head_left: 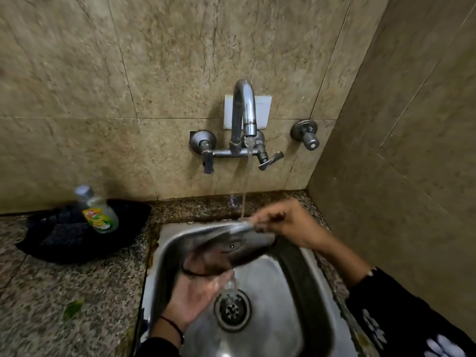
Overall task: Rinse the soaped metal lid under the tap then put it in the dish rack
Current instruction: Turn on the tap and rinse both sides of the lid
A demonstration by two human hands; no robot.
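The round metal lid (231, 247) is held tilted over the steel sink (283, 318), under the stream from the wall tap (244, 112). Water hits its upper edge and runs off its lower side toward the drain (232, 309). My right hand (288, 222) grips the lid's far rim. My left hand (198, 292) is palm up beneath the lid's lower edge, holding it from below. The lid is blurred by motion. A black dish rack (64, 235) sits on the counter to the left of the sink.
A dish soap bottle (99, 211) stands in the black rack. Speckled granite counter (64, 305) surrounds the sink. A second valve (306, 135) sticks out of the tiled wall at right. A side wall closes in close on the right.
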